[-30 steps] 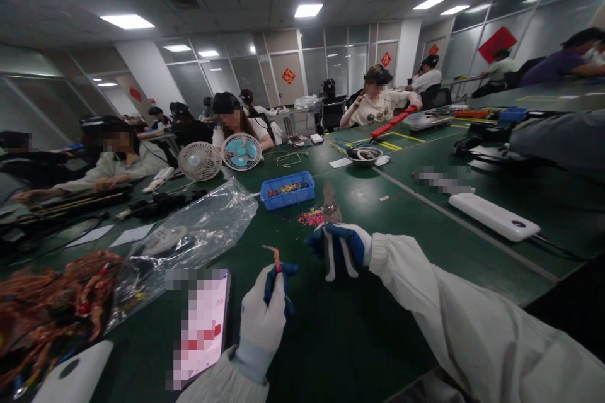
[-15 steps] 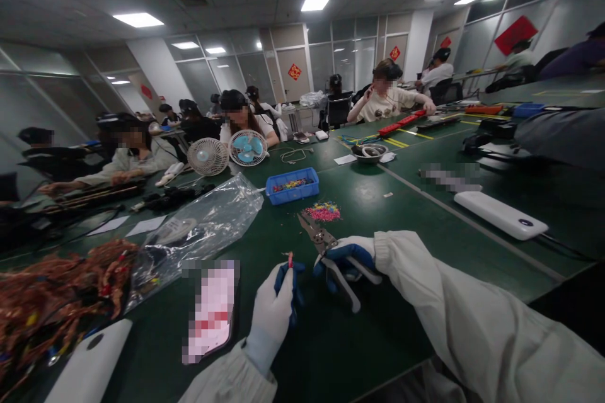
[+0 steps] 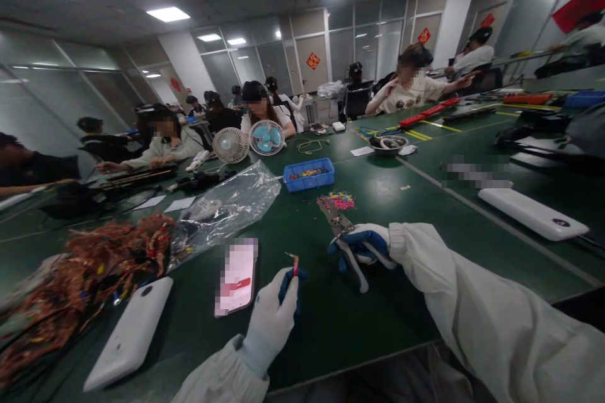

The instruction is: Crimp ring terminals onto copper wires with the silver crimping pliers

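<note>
My left hand (image 3: 273, 317), in a white glove with blue fingertips, pinches a short piece of copper wire with a red end (image 3: 294, 262) and holds it upright over the green table (image 3: 331, 327). My right hand (image 3: 363, 244), gloved the same way, grips a pair of metal shears (image 3: 341, 230) by their white handles. The blades point up and to the left, toward a small heap of coloured bits (image 3: 341, 199). The two hands are a short way apart, and the blades do not touch the wire.
A phone (image 3: 236, 276) lies left of my left hand, with a white power bank (image 3: 130, 332) and a tangle of copper wire (image 3: 80, 277) beyond. A clear plastic bag (image 3: 227, 208), a blue tray (image 3: 309, 174), two small fans (image 3: 250, 141) and another white power bank (image 3: 532, 214) stand around. Other people sit along the far side.
The shears have tipped from upright to slanting left and dropped lower in my right hand. My left hand keeps the wire piece. The camera has swung left, showing more wire and the power bank.
</note>
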### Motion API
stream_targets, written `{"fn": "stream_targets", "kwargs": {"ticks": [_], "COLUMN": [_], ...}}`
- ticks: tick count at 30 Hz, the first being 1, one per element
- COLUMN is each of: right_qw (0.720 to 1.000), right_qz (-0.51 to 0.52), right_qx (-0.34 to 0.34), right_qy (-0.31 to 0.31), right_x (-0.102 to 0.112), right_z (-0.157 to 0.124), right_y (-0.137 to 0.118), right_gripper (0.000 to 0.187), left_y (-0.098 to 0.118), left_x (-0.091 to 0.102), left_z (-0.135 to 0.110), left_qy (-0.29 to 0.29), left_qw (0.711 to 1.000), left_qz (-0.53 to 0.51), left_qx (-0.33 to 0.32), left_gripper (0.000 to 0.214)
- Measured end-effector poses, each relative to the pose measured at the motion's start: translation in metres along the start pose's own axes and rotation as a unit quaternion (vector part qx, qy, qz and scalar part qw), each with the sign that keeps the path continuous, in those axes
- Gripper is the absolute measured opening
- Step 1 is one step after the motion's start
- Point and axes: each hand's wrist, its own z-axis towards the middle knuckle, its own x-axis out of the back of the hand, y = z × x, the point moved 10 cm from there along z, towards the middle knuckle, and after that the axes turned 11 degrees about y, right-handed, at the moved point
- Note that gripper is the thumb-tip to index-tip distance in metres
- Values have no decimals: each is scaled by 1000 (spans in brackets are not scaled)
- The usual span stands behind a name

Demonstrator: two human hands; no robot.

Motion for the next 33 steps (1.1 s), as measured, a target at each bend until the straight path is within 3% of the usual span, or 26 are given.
{"fn": "stream_targets", "kwargs": {"ticks": [4,8,11,14,19,26,33], "right_qw": [1000,998,995,992,991,990,993], "right_qz": [-7,6,14,12,-15,-50,-68], "right_qx": [-1,21,34,38,18,-12,-19], "right_qy": [14,58,93,122,130,128,96], "right_x": [7,14,17,16,7,-3,-10], "right_z": [2,7,12,15,21,25,34], "right_y": [7,10,12,14,17,24,30], "right_gripper": [40,42,44,46,47,48,48], "left_y": [-10,-41,-45,-40,-28,-26,-27], "left_x": [9,39,58,57,48,31,31], "left_z": [-21,-47,-59,-58,-53,-49,-50], "left_qy": [24,142,206,198,190,116,124], "left_qw": [998,986,964,955,941,934,926], "left_qz": [53,75,167,214,271,336,356], "left_qx": [-11,34,-14,-62,-73,-32,-8], "left_gripper": [39,46,39,35,34,42,39]}}
